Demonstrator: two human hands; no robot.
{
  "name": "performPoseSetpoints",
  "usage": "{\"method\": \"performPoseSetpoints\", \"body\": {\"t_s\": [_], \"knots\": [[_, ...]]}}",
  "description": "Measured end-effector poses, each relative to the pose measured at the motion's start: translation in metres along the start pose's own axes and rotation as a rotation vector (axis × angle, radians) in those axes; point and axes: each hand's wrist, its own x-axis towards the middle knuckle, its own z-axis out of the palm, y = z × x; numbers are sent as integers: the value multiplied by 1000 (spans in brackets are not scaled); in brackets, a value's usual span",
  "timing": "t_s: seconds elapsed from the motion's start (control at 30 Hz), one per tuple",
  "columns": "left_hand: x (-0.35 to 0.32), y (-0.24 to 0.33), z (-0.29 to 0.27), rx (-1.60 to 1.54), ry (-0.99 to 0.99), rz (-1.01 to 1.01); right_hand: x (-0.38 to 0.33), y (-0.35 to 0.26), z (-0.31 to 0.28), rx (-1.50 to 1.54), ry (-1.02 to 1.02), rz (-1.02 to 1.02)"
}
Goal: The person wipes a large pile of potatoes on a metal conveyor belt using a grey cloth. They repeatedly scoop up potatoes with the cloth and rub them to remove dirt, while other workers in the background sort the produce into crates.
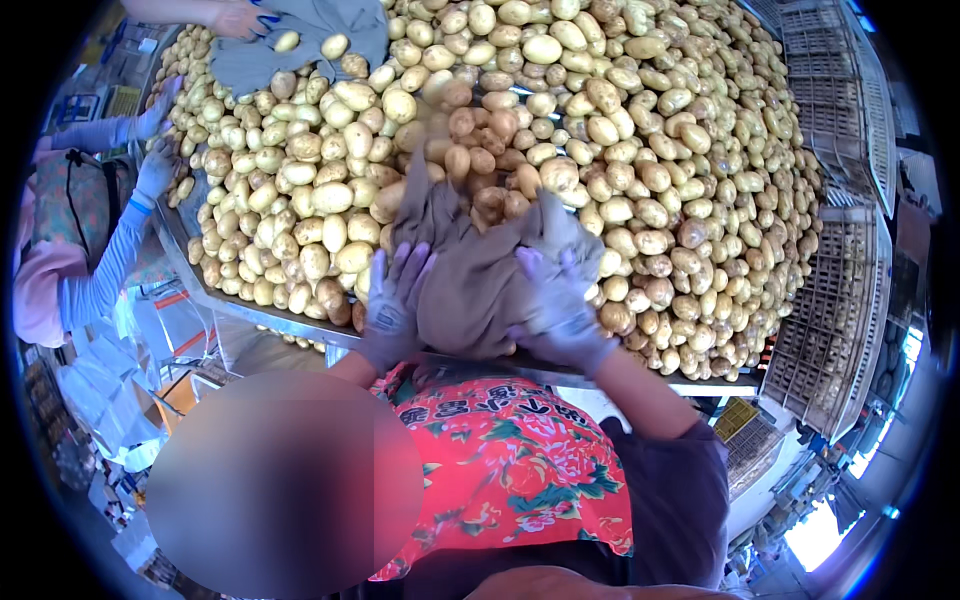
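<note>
Partly hidden potatoes (470, 150) behind sack (480, 280)

Two gloved hands (390, 300) on one brown sack (480, 290), one uncountable heap of potatoes (640, 150), one grey cloth (310, 40).

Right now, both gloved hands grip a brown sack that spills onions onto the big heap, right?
Not onions. The head view shows potatoes tumbling from the brown sack onto the heap; the left hand and right hand, both gloved, do grip it.

A brown sack (470, 285) is seen at the picture's centre; stacked grey crates (835, 300) are seen at three o'clock.
</note>
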Motion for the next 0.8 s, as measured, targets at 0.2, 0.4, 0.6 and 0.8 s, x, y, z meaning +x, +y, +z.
{"method": "performPoseSetpoints", "body": {"t_s": [0.2, 0.4, 0.6, 0.8], "knots": [[174, -62, -20, 186, 192, -226, 173, 67, 39, -544, 112, 123], [133, -55, -7, -430, 228, -308, 163, 47, 1, -426, -224, 144], [32, 30, -2, -169, -90, -161, -5, 26, 51, -315, -77, 106], [192, -43, 25, -67, 42, -475, 194, 66, 12, -710, -199, 263]]}}
